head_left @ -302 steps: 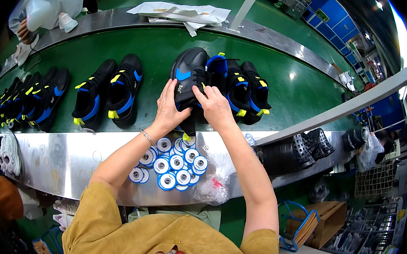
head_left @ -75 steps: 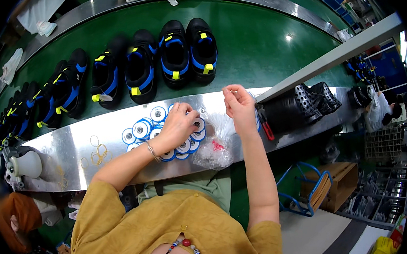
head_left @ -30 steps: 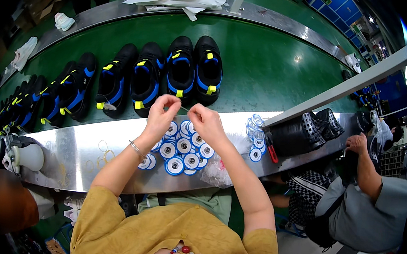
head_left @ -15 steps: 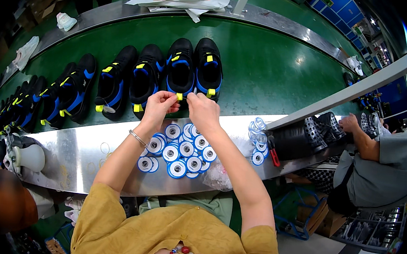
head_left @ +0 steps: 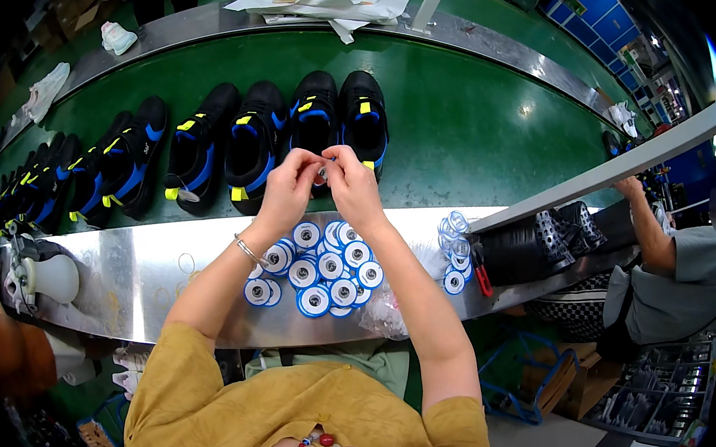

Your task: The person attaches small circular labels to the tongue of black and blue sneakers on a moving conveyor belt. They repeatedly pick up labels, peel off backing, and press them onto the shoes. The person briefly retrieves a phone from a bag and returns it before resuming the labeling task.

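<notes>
My left hand (head_left: 288, 190) and my right hand (head_left: 353, 191) meet fingertip to fingertip, both pinched, at the heel of a black and blue shoe (head_left: 314, 105). Between the fingertips shows a small whitish piece (head_left: 322, 172), too small and covered to name. That shoe's heel tab is hidden behind the fingers. To its right stands its mate (head_left: 363, 113), with yellow tabs. On the steel ledge below my wrists lies a pile of round white tags (head_left: 330, 265) with blue rims and dark centres.
More black and blue shoes (head_left: 253, 142) run leftward on the green belt (head_left: 460, 122). A second tag stack (head_left: 454, 281), crumpled clear plastic (head_left: 386, 315) and a red-handled tool (head_left: 482, 279) lie on the ledge. A slanted metal post (head_left: 601, 166) crosses at right; beyond it, a co-worker (head_left: 677, 277) reaches forward.
Both hands have risen slightly and come closer together; the yellow heel tab between them is now covered. The co-worker at right has lifted an arm farther forward.
</notes>
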{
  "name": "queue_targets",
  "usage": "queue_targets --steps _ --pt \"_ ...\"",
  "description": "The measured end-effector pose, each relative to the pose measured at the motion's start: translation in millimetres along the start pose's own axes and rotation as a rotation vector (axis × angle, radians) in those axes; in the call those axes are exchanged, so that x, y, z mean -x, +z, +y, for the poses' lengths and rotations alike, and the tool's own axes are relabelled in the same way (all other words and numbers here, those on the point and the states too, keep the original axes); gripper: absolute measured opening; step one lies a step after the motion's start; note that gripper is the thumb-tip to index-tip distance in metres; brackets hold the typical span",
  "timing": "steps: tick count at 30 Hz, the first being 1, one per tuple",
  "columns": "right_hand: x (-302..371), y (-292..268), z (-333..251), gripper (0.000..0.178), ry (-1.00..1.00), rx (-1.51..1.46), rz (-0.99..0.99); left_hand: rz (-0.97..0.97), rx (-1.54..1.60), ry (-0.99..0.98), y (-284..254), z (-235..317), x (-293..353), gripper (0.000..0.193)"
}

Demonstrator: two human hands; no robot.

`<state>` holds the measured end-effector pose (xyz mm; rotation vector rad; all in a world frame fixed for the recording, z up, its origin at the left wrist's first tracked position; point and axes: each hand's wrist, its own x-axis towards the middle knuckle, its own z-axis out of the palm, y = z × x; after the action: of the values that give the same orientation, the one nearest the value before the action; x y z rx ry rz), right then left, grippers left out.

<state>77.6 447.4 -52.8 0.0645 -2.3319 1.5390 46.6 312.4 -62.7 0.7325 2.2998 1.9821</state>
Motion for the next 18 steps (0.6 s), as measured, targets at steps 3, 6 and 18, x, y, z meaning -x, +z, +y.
queue_targets --steps 3,6,18 --pt "-4.1 1.0 13.0 0.014 -0.059 0.008 0.040 -0.056 -0.036 0.006 6.4 -3.1 -2.7 0.005" --pt "-2.9 -5.7 12.9 0.013 0.161 -0.266 -0.021 -0.051 0.032 -0.091 0.9 -8.7 -3.0 0.005" --pt "-11.7 -0.3 11.2 0.008 0.347 -0.510 -0.041 -0.009 -0.002 -0.161 -4.6 -3.5 -0.5 0.006"
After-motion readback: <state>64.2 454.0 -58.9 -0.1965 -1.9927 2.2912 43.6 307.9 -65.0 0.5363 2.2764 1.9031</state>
